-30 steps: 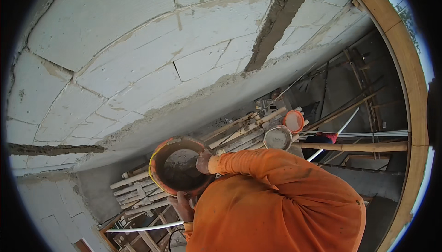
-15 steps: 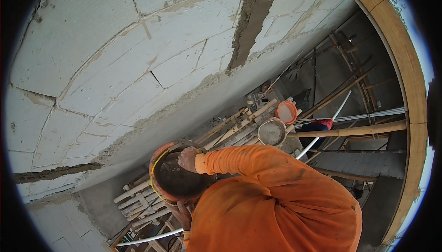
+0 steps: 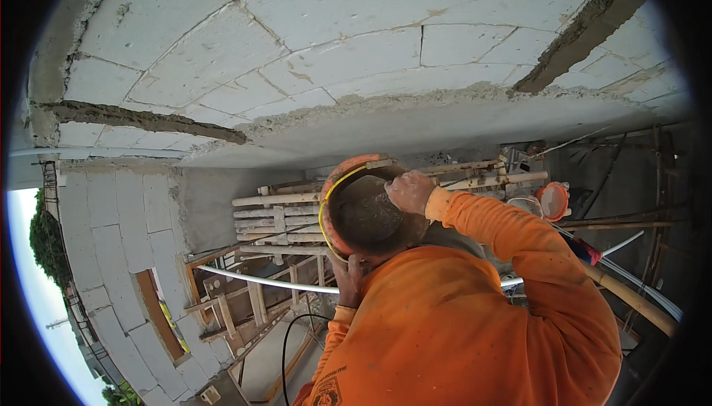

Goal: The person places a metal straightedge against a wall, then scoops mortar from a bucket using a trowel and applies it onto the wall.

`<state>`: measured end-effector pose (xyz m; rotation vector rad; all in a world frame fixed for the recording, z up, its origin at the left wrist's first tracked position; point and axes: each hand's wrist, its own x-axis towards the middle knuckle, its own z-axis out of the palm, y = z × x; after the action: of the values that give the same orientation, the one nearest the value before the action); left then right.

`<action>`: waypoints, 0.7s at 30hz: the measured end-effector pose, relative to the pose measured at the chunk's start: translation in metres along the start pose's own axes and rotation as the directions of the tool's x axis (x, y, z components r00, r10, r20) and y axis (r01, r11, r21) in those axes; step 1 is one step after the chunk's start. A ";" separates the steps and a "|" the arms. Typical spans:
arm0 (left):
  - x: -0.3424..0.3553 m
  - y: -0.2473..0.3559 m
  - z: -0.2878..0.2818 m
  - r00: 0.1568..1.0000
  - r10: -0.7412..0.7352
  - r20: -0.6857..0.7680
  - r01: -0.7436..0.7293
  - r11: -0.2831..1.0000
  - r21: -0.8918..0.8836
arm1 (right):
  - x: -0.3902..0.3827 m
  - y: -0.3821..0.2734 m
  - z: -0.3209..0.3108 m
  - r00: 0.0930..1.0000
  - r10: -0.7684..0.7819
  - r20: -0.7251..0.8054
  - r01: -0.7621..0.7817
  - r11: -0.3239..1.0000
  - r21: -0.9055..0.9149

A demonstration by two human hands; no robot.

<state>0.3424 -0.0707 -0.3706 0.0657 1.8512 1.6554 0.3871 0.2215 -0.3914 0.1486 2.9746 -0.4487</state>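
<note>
An orange bucket point(image 3: 331, 222) with a yellow strip along its left rim is close in front of my chest, its mouth facing up. Wet grey mortar point(image 3: 363, 202) lies inside it. My left hand point(image 3: 348, 278) grips the bucket's near rim, its fingers partly hidden below the edge. Over the right part of the mouth, my right hand point(image 3: 409, 192) is closed in a fist. Whatever it may hold is hidden by the fist and the dark inside of the bucket. Both forearms are in orange sleeves point(image 3: 504, 228).
A pale block wall point(image 3: 356, 65) with mortar-filled grooves point(image 3: 148, 118) runs across the far side. Bamboo poles and planks point(image 3: 274, 220) lie below it. To the right are an orange bucket of mortar point(image 3: 553, 201) and a bamboo pole point(image 3: 630, 295). A white pipe point(image 3: 271, 282) crosses below.
The view has turned, bringing the left corner and a window opening into sight. In the picture, the bucket and both hands sit farther right and higher. Both hands keep their places at the bucket.
</note>
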 end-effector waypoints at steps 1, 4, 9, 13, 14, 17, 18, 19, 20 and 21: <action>-0.001 -0.001 0.000 0.999 -0.027 -0.036 0.028 0.999 0.022 | 0.007 0.001 0.004 0.999 -0.033 -0.005 0.033 0.999 0.030; -0.004 -0.007 -0.007 0.999 0.040 0.024 -0.043 0.990 0.133 | 0.016 0.002 0.013 0.968 -0.112 0.226 0.095 0.992 0.082; -0.015 -0.025 -0.018 0.961 0.262 0.088 -0.276 0.899 0.340 | -0.006 0.001 0.006 0.927 -0.301 0.225 0.279 0.952 0.123; -0.019 -0.029 -0.020 0.929 0.360 0.081 -0.360 0.836 0.415 | -0.018 0.006 -0.014 0.937 -0.300 0.178 0.292 0.954 0.066; -0.019 -0.029 -0.021 0.937 0.343 0.065 -0.336 0.838 0.430 | -0.017 0.009 -0.015 0.958 -0.206 0.198 0.204 0.978 0.031; -0.019 -0.028 -0.019 0.905 0.411 0.106 -0.414 0.798 0.438 | 0.009 0.009 -0.005 0.980 -0.118 0.161 0.124 0.992 -0.028; -0.020 -0.028 -0.018 0.923 0.363 0.124 -0.379 0.807 0.453 | 0.019 0.007 0.002 0.988 -0.093 0.126 0.101 0.993 -0.061; -0.019 -0.028 -0.017 0.905 0.382 0.187 -0.423 0.770 0.477 | 0.024 0.004 0.009 0.976 -0.135 0.172 0.140 0.990 -0.015; -0.021 -0.027 -0.016 0.937 0.317 0.144 -0.347 0.810 0.473 | 0.027 0.000 0.016 0.978 -0.124 0.167 0.131 0.991 -0.032; -0.019 -0.027 -0.014 0.984 0.169 0.049 -0.176 0.948 0.266 | 0.027 -0.005 0.022 0.964 -0.165 0.209 0.166 0.986 0.012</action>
<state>0.3610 -0.0974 -0.3872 0.3730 2.0906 1.4943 0.3622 0.2126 -0.4145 -0.1408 2.7906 -0.4438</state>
